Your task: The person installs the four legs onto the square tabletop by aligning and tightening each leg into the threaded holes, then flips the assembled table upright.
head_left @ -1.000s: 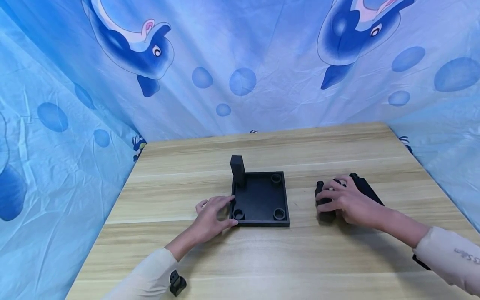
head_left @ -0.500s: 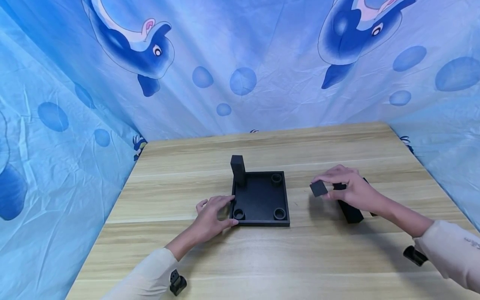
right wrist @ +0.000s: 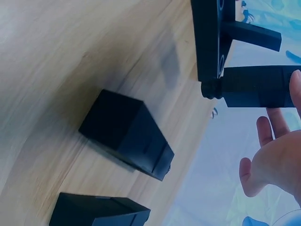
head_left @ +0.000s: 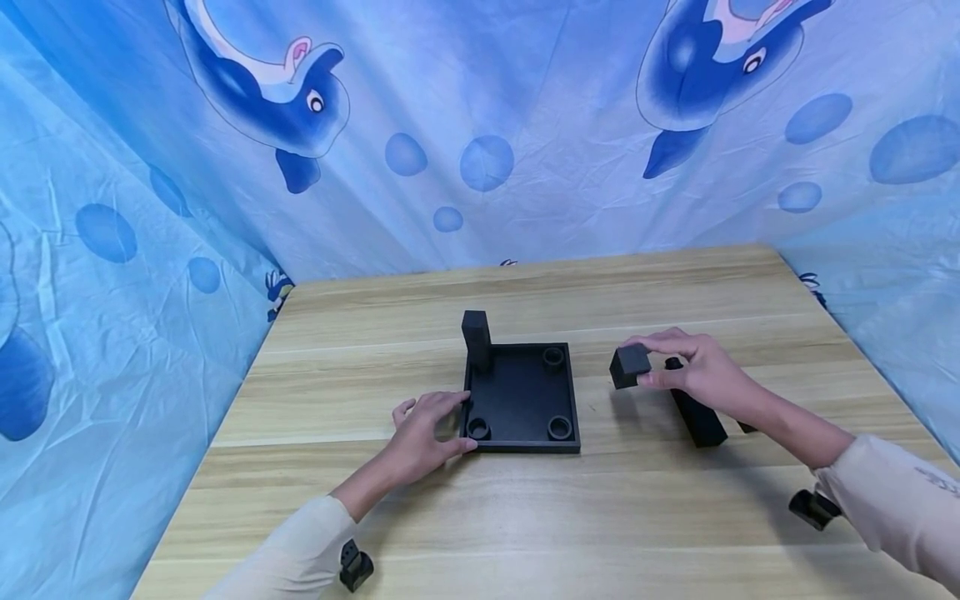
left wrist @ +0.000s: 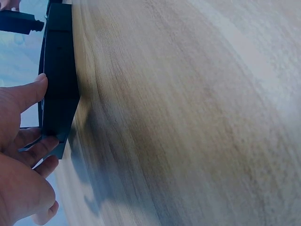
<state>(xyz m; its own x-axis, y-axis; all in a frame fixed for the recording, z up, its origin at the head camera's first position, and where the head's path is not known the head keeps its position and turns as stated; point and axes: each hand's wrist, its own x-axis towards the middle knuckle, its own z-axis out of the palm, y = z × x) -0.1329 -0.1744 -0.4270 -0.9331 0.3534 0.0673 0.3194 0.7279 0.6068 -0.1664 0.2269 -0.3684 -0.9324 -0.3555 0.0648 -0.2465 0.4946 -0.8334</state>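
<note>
A black square tabletop (head_left: 517,400) lies upside down, with round sockets at three corners and one square leg (head_left: 476,340) standing at the far left corner. My left hand (head_left: 423,442) grips its near left corner, thumb on the front edge and fingers on the left side, as the left wrist view shows too. To the right of it, my right hand (head_left: 708,375) pinches another black leg (head_left: 630,367) between thumb and fingers, lifted above the table. In the right wrist view that leg (right wrist: 258,86) has a threaded end pointing toward the tabletop.
Two more black legs lie on the wooden table (head_left: 487,517) under my right hand: one leg (head_left: 699,419) shows well, the other leg (right wrist: 94,212) is mostly hidden in the head view. A blue dolphin-print curtain (head_left: 555,100) surrounds the table.
My right hand has picked one leg up from the group on the right, moved slightly left and turned the leg in the air. The left hand and tabletop have stayed put.
</note>
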